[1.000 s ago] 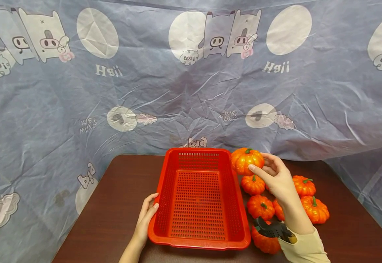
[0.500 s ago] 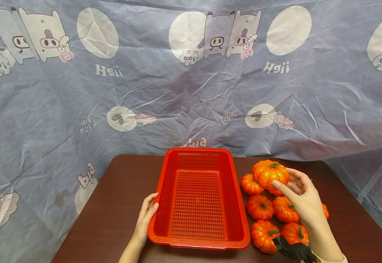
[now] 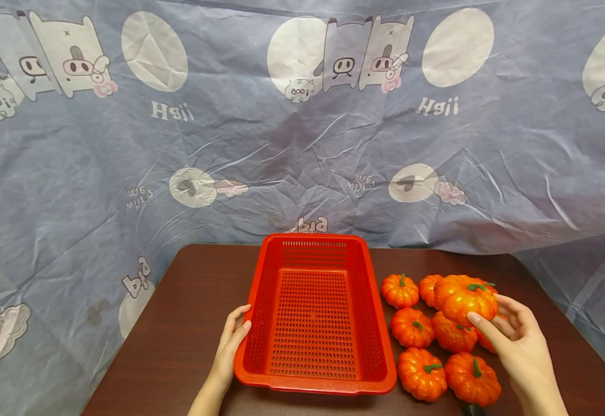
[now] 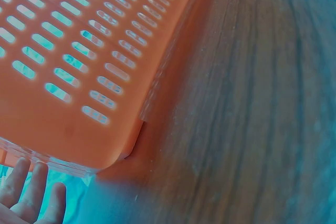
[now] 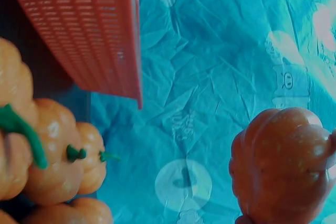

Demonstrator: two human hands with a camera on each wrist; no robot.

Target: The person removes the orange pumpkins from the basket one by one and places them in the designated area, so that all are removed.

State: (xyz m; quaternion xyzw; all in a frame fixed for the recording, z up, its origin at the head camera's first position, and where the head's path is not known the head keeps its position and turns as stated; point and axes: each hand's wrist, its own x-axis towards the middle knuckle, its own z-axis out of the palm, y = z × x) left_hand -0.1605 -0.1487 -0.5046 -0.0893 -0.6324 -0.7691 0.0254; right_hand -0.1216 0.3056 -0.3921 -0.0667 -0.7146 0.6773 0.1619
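Observation:
A red perforated plastic basket (image 3: 312, 323) lies on the table with its open top up. My left hand (image 3: 227, 344) rests against its left rim, fingertips and thumb touching the edge; the left wrist view has fingers (image 4: 37, 192) beside the basket wall (image 4: 68, 108). In my right hand (image 3: 523, 338) is an orange pumpkin with a green stem (image 3: 465, 297), gripped between thumb and fingers above the other pumpkins. That held pumpkin (image 5: 283, 166) fills the lower right of the right wrist view. Several small pumpkins (image 3: 412, 327) sit right of the basket, some partly hidden behind the held one.
The dark brown wooden table (image 3: 188, 323) extends to both sides of the basket. A grey-blue printed cloth (image 3: 302, 144) hangs behind the table. Two pumpkins (image 3: 422, 374) stand near the front, close to the basket's right corner.
My right hand has carried the pumpkin from beside the basket's right rim toward the right and nearer, over the group of pumpkins. The left hand and basket have stayed still.

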